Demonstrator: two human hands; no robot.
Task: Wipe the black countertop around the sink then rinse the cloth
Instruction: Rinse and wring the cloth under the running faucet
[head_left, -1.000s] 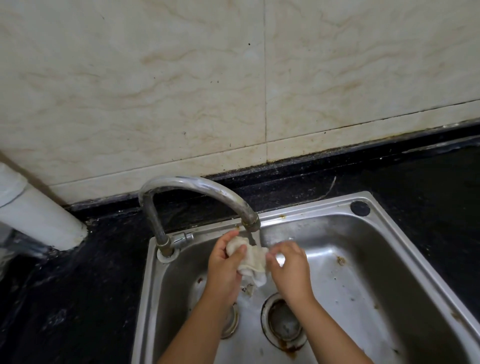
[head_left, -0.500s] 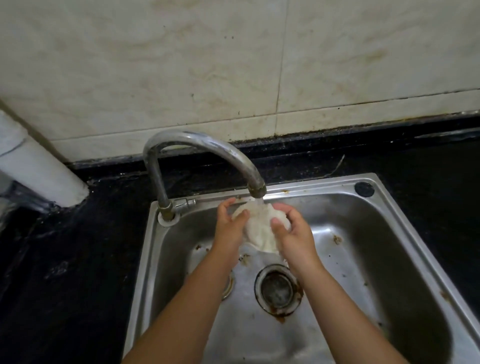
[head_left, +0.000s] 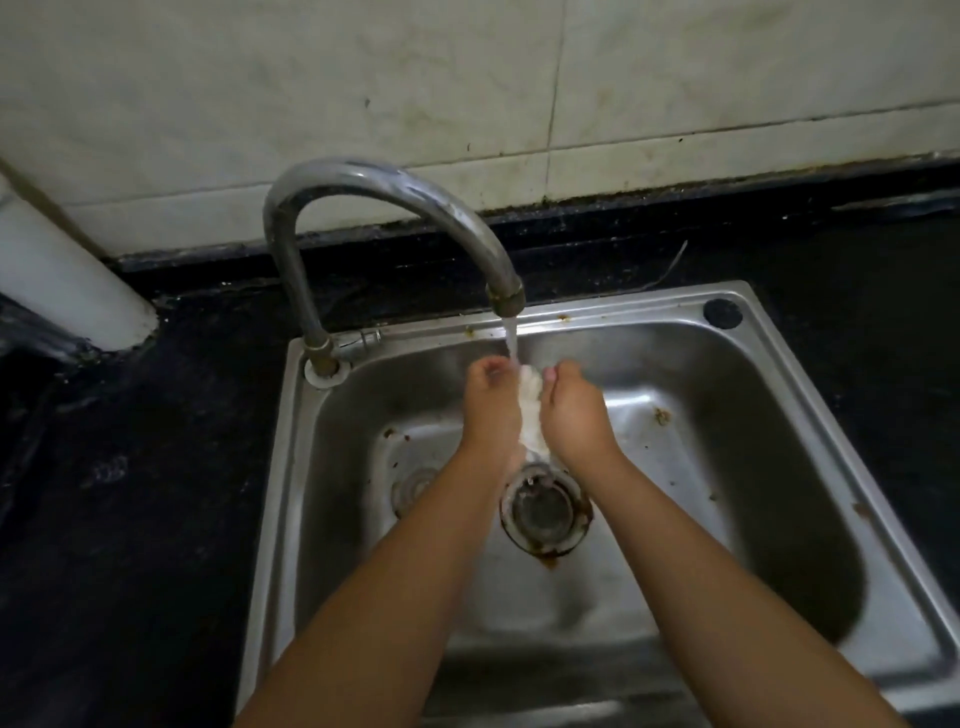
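A small white cloth (head_left: 531, 410) is squeezed between my two hands over the steel sink (head_left: 810, 415). My left hand (head_left: 491, 410) grips its left side and my right hand (head_left: 574, 415) grips its right side, fingers curled round it. Water runs from the curved chrome tap (head_left: 395, 187) onto the top of the cloth. Most of the cloth is hidden between my palms. The black countertop (head_left: 156, 467) surrounds the sink.
The round drain (head_left: 545, 512) lies just below my hands, with rust stains around it. A white pipe (head_left: 62, 275) stands on the counter at the far left. Beige wall tiles (head_left: 467, 78) rise behind the counter.
My hands have pressed together, bunching the cloth into a narrow strip under the running water. The view has tilted down, showing more of the sink basin.
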